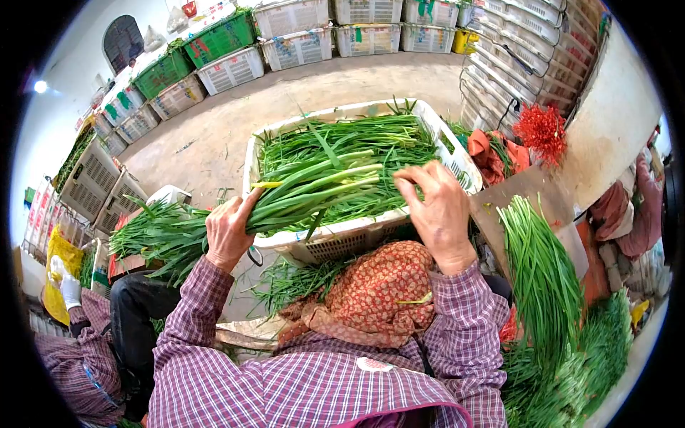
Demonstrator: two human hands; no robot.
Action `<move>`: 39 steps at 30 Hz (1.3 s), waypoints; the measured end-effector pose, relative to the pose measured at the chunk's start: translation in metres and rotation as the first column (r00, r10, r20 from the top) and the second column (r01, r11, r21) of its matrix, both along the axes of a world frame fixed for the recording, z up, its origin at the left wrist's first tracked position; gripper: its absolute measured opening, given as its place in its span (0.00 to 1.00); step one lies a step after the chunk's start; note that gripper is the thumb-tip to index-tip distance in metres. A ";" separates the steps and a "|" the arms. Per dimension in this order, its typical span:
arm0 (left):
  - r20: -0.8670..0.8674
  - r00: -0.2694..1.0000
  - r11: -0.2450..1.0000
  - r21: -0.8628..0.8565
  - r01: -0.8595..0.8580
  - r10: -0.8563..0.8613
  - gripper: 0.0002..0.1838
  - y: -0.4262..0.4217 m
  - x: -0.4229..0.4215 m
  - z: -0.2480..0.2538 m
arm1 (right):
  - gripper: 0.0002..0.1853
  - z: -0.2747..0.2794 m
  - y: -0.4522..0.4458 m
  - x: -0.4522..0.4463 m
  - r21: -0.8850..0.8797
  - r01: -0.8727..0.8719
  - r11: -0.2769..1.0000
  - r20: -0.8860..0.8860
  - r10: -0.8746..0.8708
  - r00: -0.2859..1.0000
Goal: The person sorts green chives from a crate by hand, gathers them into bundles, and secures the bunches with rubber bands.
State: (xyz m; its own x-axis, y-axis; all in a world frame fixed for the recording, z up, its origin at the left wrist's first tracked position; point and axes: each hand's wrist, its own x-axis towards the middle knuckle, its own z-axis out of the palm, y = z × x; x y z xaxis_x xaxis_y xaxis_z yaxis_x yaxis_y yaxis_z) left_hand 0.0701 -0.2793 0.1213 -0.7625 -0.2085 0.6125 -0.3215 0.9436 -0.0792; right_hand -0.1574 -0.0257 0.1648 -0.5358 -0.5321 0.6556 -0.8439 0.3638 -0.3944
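Note:
My left hand (230, 227) is wrapped round a bunch of Chinese chives (314, 196), its pale stem ends pointing right and its leafy ends hanging left past my wrist. Just right of those stem ends is my right hand (440, 210), fingers curled with thumb and forefinger pinched close; what they hold, if anything, I cannot make out. Beneath the bunch, a white plastic crate (428, 118) holds more chives (349, 135) laid lengthwise. A red flowered cloth (378, 292) covers my lap, with loose green leaves (292, 285) beside it.
At right, a chive bunch (539, 271) lies on a board, below a cluster of red ties (541, 133) and stacked crates (524, 57). White crates (296, 50) and a green crate (221, 39) line the back. At lower left, another person's gloved hand (69, 289) touches a yellow bag (61, 253).

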 end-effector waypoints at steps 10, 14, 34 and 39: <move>0.110 0.992 0.995 -0.067 0.069 -0.062 0.40 0.017 -0.007 0.013 | 0.10 -0.017 -0.059 0.003 0.047 -0.188 0.981 0.006 0.188 0.982; 0.079 0.996 0.998 -0.046 0.041 -0.037 0.38 0.008 -0.001 0.006 | 0.09 -0.028 -0.048 -0.012 -0.004 0.020 1.000 -0.179 -0.020 0.984; 0.018 1.000 0.994 -0.109 0.003 -0.001 0.30 0.000 0.010 0.011 | 0.13 -0.006 -0.038 0.025 0.137 -0.048 0.989 -0.182 0.072 0.981; 0.035 0.999 0.995 -0.096 -0.016 0.019 0.31 0.003 0.011 0.012 | 0.13 -0.024 -0.055 0.034 0.094 -0.135 0.986 0.079 0.127 0.989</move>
